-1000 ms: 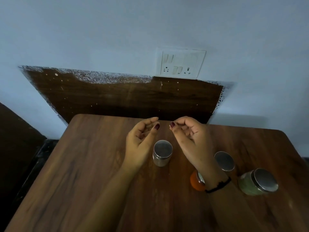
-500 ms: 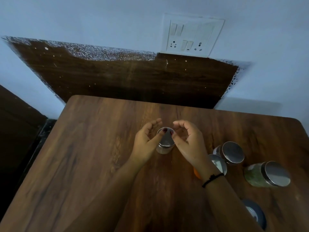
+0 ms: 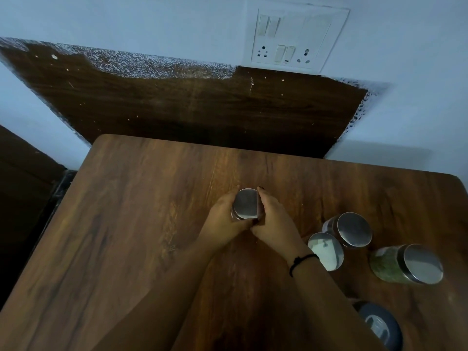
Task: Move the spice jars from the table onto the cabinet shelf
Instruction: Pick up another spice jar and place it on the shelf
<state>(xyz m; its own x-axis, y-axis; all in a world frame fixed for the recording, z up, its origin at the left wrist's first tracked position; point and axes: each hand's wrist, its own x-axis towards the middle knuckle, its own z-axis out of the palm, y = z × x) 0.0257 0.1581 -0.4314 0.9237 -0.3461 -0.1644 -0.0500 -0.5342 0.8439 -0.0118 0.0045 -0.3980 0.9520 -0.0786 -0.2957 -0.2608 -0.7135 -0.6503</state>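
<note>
A single head-worn view is provided, directed forward and steeply downward onto the brown wood-grain table (image 3: 126, 249) from close above its near edge. Beyond the table's far edge, the pale wall (image 3: 152, 19) and white rectangular switch plate (image 3: 291, 39) are included.

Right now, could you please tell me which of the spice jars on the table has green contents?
The green-filled jar farthest right on the table; its glass side shows green contents under a steel lid, which no other jar does.
</note>
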